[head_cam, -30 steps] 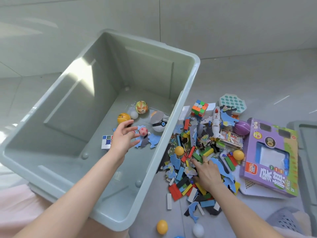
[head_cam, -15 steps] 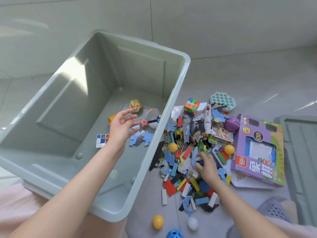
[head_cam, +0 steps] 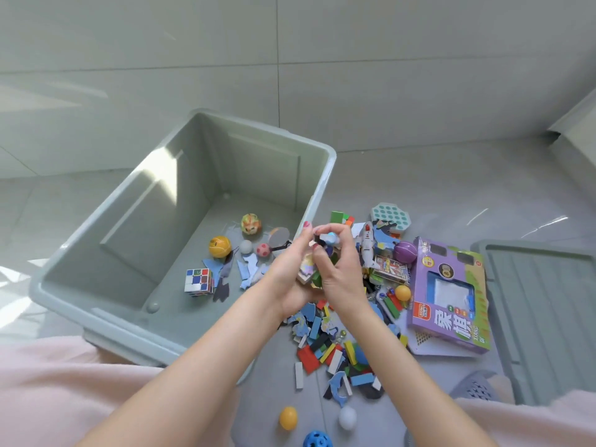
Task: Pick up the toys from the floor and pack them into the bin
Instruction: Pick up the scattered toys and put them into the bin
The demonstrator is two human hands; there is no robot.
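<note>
A home is showing here, most likely a living room or playroom floor: pale grey glossy floor tiles (head_cam: 419, 101) are reflecting daylight, and a heap of children's toys (head_cam: 335, 346) is lying spread across them. A grey-green plastic storage bin (head_cam: 106, 221) is sitting on the tiles with its lid (head_cam: 541, 317) lying to one side, and a purple boxed board game (head_cam: 451, 304) with Chinese lettering is resting beside the heap

A grey-green bin (head_cam: 325, 175) is sitting open on the floor, holding balls (head_cam: 220, 246), a cube (head_cam: 199, 281) and blue pieces. Mixed toys (head_cam: 335, 346) are lying heaped just beside its right wall, some bunched in both hands (head_cam: 317, 269).
</note>
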